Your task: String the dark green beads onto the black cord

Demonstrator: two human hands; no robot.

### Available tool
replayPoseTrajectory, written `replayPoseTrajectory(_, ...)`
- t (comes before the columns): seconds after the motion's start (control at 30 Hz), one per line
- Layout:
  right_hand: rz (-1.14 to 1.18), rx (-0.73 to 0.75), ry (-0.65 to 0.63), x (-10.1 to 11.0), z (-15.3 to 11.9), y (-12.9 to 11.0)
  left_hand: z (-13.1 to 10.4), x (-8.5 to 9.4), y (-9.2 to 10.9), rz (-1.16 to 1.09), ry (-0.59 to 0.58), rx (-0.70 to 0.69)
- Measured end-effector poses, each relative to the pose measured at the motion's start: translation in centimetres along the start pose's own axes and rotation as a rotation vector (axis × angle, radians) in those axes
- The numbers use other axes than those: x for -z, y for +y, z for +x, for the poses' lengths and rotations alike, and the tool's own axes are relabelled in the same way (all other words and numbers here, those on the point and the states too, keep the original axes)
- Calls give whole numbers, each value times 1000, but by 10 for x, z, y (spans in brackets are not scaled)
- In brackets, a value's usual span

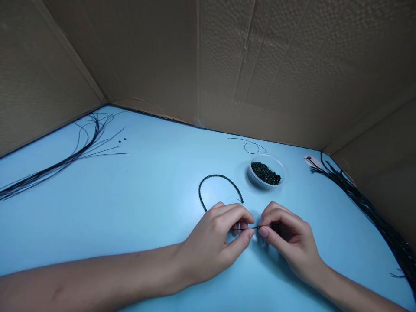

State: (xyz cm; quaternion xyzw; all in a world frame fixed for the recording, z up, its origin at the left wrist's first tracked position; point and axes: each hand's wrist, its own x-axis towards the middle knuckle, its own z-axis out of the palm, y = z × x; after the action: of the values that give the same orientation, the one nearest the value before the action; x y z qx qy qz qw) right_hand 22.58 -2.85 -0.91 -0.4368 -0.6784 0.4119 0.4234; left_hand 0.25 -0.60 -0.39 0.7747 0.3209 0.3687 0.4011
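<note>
Over a smooth blue table (156,195), we pinch thin, dark cord (255,228) in our left hand (217,240), a tiny bead (258,227) in our right hand (294,240), near a curved, beaded strand (215,175).

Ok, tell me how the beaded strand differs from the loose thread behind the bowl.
The beaded strand is thicker and knobbly; the loose thread is thin and bare. The strand makes a wide open arc, partly behind the left hand; the thread coils into a small ring. Both are dark.

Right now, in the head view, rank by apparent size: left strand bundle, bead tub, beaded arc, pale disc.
1. Left strand bundle
2. Bead tub and beaded arc: similar spans, arc partly hidden, unranked
3. Pale disc
</note>
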Motion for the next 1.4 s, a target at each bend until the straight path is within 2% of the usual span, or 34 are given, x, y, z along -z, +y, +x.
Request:
replayPoseTrajectory(0.17,-9,15,-56,-1,1,-2,-1,0,-2,54,-22,-84)
replayPoseTrajectory(0.3,69,-39,-62,0,0,0,-2,0,0,65,-16,-89)
replayPoseTrajectory(0.47,435,-106,145,4,0,8,-2,0,2,52,15,-65)
replayPoseTrajectory(0.5,477,-112,154,4,1,9,-1,0,2,49,20,-60)
replayPoseTrajectory(0.57,454,-127,72,4,2,9,-1,0,1,42,21,-56)
replayPoseTrajectory(0.63,341,-128,-54,2,2,8,-2,-1,1,36,12,-57)
replayPoseTrajectory(0.7,248,-104,-118,0,2,5,-2,-1,0,35,2,-65)
replayPoseTrajectory(0.8,190,-57,-126,-2,2,1,-2,-1,-1,31,-4,-75)
replayPoseTrajectory(0.93,184,-65,-117,-1,3,-2,-2,-2,-2,31,-2,-79)
replayPoseTrajectory(1.1,266,-147,-54,2,1,3,-2,-1,-1,26,2,-72)
replayPoseTrajectory(1.23,425,-158,24,4,0,9,-2,0,0,21,0,-62)
replayPoseTrajectory(1.3,444,-166,-36,4,0,10,-2,0,0,19,-2,-61)
replayPoseTrajectory(1.4,340,-195,-146,3,1,7,-1,-1,0,9,-18,-61)
